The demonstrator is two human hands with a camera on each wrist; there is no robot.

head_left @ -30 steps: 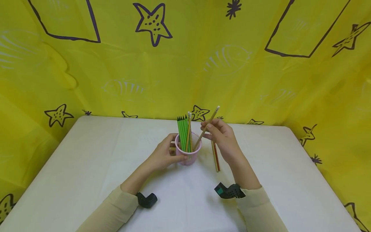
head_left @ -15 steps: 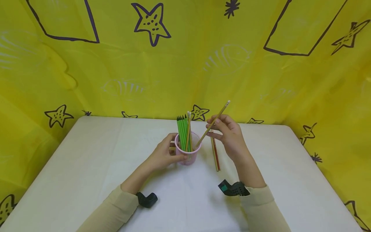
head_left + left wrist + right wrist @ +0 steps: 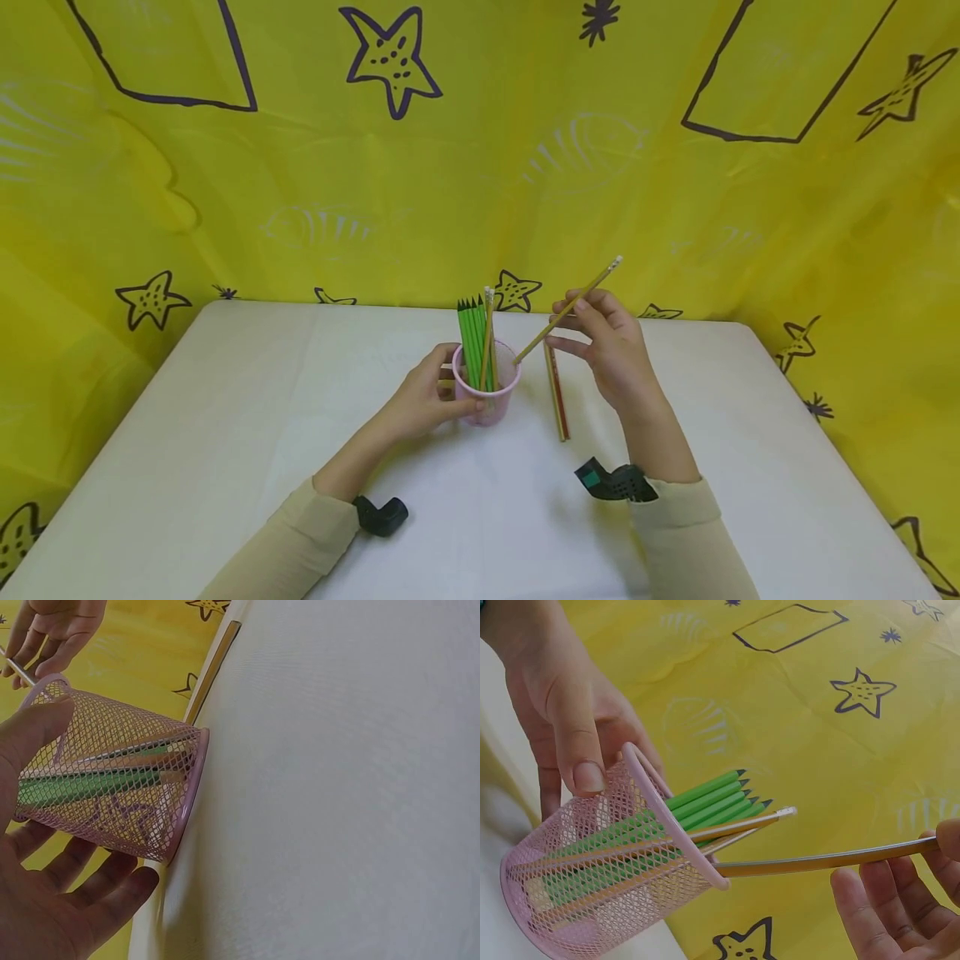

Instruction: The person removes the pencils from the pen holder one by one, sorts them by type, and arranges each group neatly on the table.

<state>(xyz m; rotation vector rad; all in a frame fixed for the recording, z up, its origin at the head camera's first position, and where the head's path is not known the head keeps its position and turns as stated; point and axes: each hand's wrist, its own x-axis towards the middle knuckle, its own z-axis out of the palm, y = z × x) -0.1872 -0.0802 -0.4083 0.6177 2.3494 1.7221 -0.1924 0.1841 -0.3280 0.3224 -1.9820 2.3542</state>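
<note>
Head view: a pink mesh cup (image 3: 501,408) stands on the white-covered bench (image 3: 225,433), and the left hand (image 3: 427,402) holds it from the left side. The thumb lies across the near wall below the rim, while the other fingers reach round the far side. In the left wrist view the cup sits between that thumb and the fingers, which are spaced a little apart.

Raised to the right of the cup, the right hand (image 3: 618,350) has its fingers pinching a yellow pencil (image 3: 592,285). The pencil slants, white eraser end up and to the right, lower end at the cup's mouth; whether it touches the rim cannot be told.

Inside the cup, several green pencils (image 3: 471,342) lean together toward the left, dark points up. Right beside them are slim yellow-brown pencils (image 3: 488,333) with white erasers uppermost. The right wrist view shows their lower lengths through the mesh.

On the bench, just to the right of the cup and apart from it, two loose pencils (image 3: 557,400) lie side by side, one showing a red face.

Yellow cloth (image 3: 480,192) hangs behind the bench, printed with dark-outlined stars and pale fish-like shapes. Both arms wear beige sleeves (image 3: 292,542), with a dark device (image 3: 381,517) at each wrist.
</note>
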